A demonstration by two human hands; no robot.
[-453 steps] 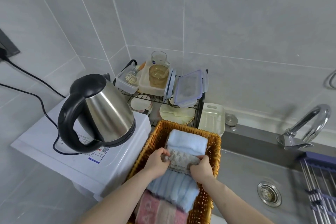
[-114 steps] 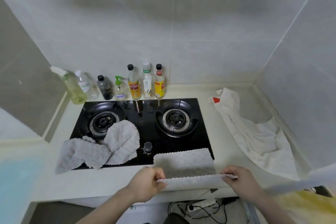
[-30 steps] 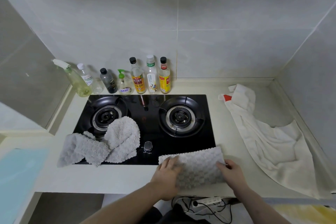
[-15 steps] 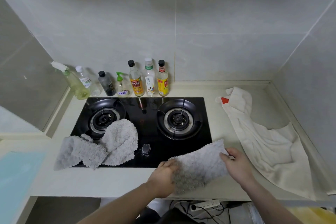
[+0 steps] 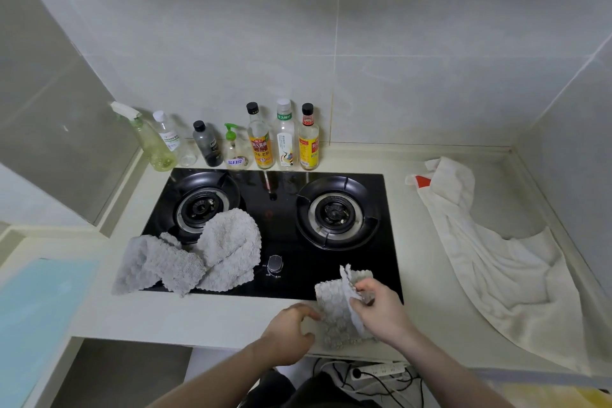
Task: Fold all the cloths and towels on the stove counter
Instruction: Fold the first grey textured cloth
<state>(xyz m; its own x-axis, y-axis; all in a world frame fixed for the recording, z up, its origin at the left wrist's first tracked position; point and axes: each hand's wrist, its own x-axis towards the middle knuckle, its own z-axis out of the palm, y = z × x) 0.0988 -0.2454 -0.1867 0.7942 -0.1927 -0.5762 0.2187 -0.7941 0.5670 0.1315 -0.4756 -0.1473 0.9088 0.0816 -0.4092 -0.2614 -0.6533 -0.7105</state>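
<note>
A small grey waffle cloth (image 5: pixel 334 311) lies folded narrow at the counter's front edge, over the stove's front right corner. My right hand (image 5: pixel 381 311) pinches its upper layer, with one corner sticking up. My left hand (image 5: pixel 289 334) holds the cloth's left edge on the counter. Two crumpled grey cloths (image 5: pixel 195 257) lie over the stove's front left, partly on the left burner. A large white towel (image 5: pixel 496 262) with a red tag lies spread and rumpled along the right side of the counter.
The black two-burner gas stove (image 5: pixel 275 209) fills the middle of the cream counter (image 5: pixel 198 318). Several bottles (image 5: pixel 261 139) line the back wall. Tiled walls close in at left and right. A power strip (image 5: pixel 377 371) and cables lie below the front edge.
The grey cloth has been folded over from right to left into a narrower strip. My right hand moved left with its edge; my left hand shifted to the left edge.
</note>
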